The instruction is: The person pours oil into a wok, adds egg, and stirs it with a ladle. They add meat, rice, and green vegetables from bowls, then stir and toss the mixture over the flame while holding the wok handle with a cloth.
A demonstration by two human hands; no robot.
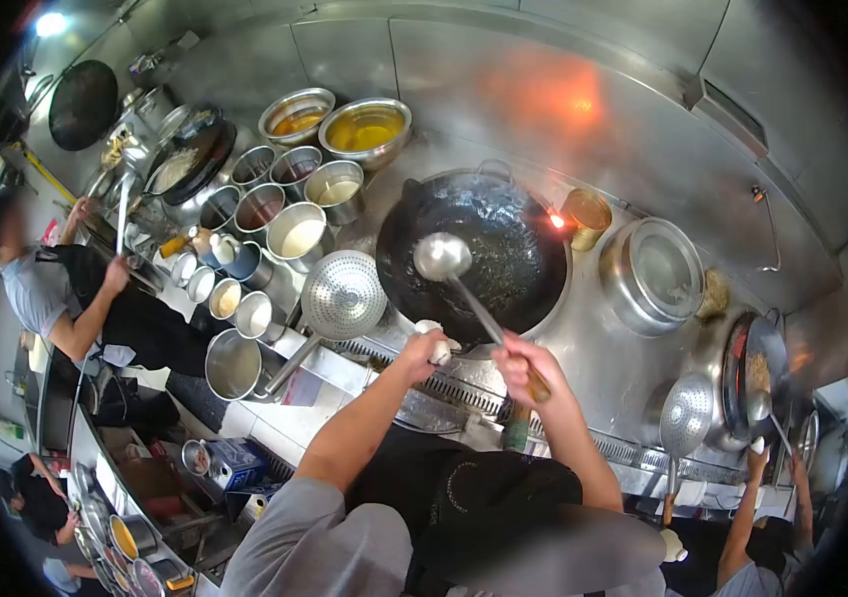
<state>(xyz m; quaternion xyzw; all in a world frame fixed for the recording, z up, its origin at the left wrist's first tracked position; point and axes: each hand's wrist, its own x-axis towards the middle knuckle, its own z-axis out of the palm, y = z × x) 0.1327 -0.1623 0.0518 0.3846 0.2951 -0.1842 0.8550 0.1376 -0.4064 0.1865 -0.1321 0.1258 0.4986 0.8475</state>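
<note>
The left hand grips a white cloth at the near rim of the wok, mid-frame, its inside dark and glossy. The right hand clasps the ladle, its cup over the wok. Upper left of centre, a bowl holds yellow liquid; below it, one pot holds something white.

Wok is pretty much all black, ladle silver with a brownish handle, rag white, sleeve grey.
</note>
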